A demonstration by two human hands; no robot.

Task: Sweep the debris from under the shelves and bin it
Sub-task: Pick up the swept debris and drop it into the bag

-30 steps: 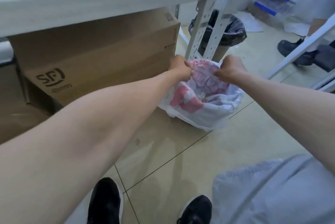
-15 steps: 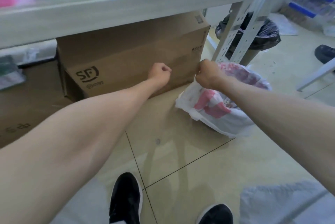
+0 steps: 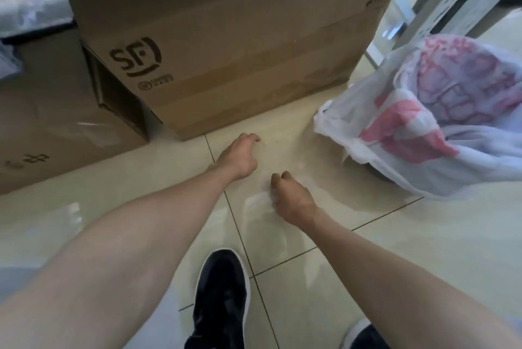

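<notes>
Debris specks (image 3: 265, 143) lie on floor tile (image 3: 375, 258) before SF cardboard box (image 3: 240, 37), just beside left hand (image 3: 240, 157), fingers curled, nothing held. Right hand (image 3: 292, 199) curled; grip unclear through blur. Red-and-white plastic bag (image 3: 423, 128) at right.

Brown cardboard box (image 3: 226, 37) with black logo; white bag (image 3: 423, 128) patterned pink-red; beige tiled floor (image 3: 339, 264); black shoe (image 3: 220, 300).

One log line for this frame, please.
phase: floor pickup | left hand: fingers curled by crumbs | right hand: curled, hold unclear | bag: on floor, right of box
</notes>
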